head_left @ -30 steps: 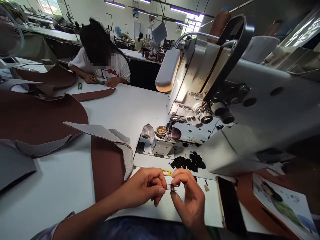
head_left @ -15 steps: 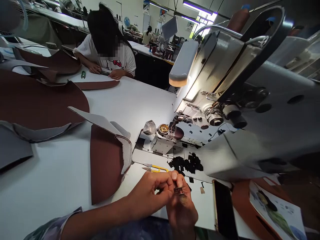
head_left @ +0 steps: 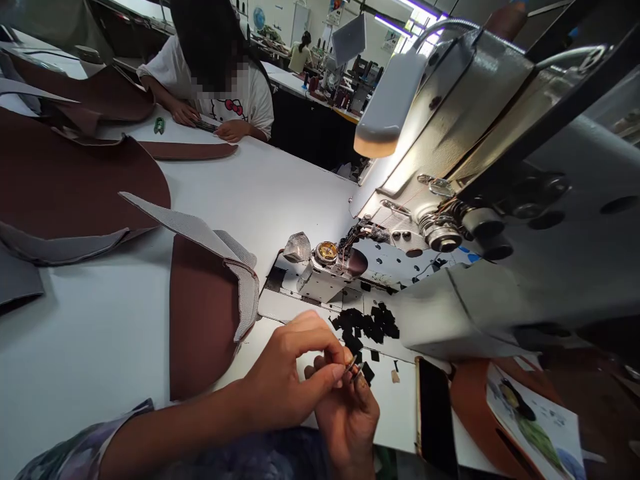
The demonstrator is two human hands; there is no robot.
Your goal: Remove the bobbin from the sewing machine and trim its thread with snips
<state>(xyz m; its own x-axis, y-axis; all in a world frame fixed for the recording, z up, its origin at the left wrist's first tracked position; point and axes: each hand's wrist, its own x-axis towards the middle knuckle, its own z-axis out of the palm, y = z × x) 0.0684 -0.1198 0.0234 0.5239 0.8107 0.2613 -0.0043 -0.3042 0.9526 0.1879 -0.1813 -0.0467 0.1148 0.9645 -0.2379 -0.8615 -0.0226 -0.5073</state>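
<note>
I judge fitting under way: my left hand (head_left: pixel 285 380) and right hand (head_left: pixel 350 417) pinch one small metal piece (head_left: pixel 353 368) (lower centre); next needs steadiness.

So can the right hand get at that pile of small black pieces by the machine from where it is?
Probably yes: the black pieces lie just beyond the right hand on bare table, nothing between, though its fingers are pinching a small part with the left hand.

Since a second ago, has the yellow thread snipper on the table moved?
Cannot tell. It lay just left of the pile of black scraps; now the left hand covers that spot, and no snipper shows.
</note>
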